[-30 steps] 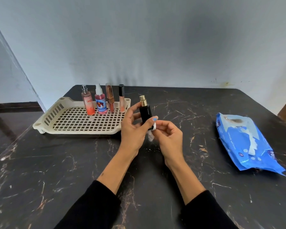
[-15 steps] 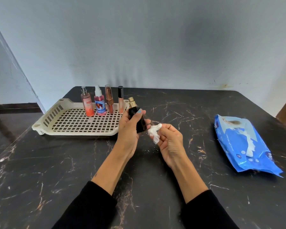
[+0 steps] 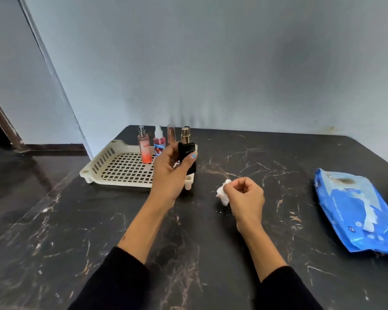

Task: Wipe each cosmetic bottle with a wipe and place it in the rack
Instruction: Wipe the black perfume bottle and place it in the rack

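Note:
My left hand (image 3: 169,171) grips a black bottle (image 3: 187,154) with a gold sprayer, held upright over the right end of the cream rack (image 3: 112,166). Along the rack's far side stand a pink spray bottle (image 3: 144,148), a small red-and-blue bottle (image 3: 159,144) and a copper-capped tube (image 3: 171,134); anything further right is hidden by the black bottle. My right hand (image 3: 244,198) holds a crumpled white wipe (image 3: 223,193) low over the table, apart from the bottle.
The dark marbled table (image 3: 99,231) runs to a pale wall at the back. A blue pack of wipes (image 3: 354,211) lies at the right. The table's left edge drops to a dark floor.
My left hand carried the black bottle left and away to the rack's right end. My right hand came off the bottle with the wipe and sank toward the table.

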